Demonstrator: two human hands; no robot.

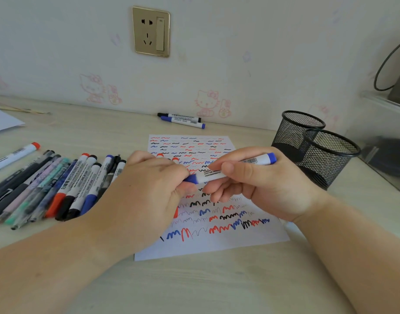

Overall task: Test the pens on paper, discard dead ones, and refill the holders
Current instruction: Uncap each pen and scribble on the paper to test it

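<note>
Inspector: Start nearest. What do the hands show?

Clerk: Both are over the sheet of paper (217, 243), which lies flat on the desk (194, 286). The right hand (260, 184) is wrapped round the white barrel of a blue marker (230, 169), blue end pointing far right. The left hand (153, 184) has its fingertips closed on the blue cap (191, 179) at the marker's near-left end.

Inspector: Cap on or off?

Clerk: Cannot tell; fingers cover the join.

Inspector: The paper?

Clerk: Covered in red, blue and black test squiggles, small ones at the far end, larger ones near.

Inspector: Left of it?

Clerk: A row of pens and markers (58, 189) lying side by side on the desk, touching one another, with a red-tipped marker (15, 155) apart at the far left.

Inspector: Right?

Clerk: Two black mesh holders (319, 150), touching, just beside the paper's far right corner.

Inspector: Farther back?

Clerk: Two markers (183, 120), one black and one blue, lie together against the wall (239, 30), under a wall socket (151, 31).
</note>
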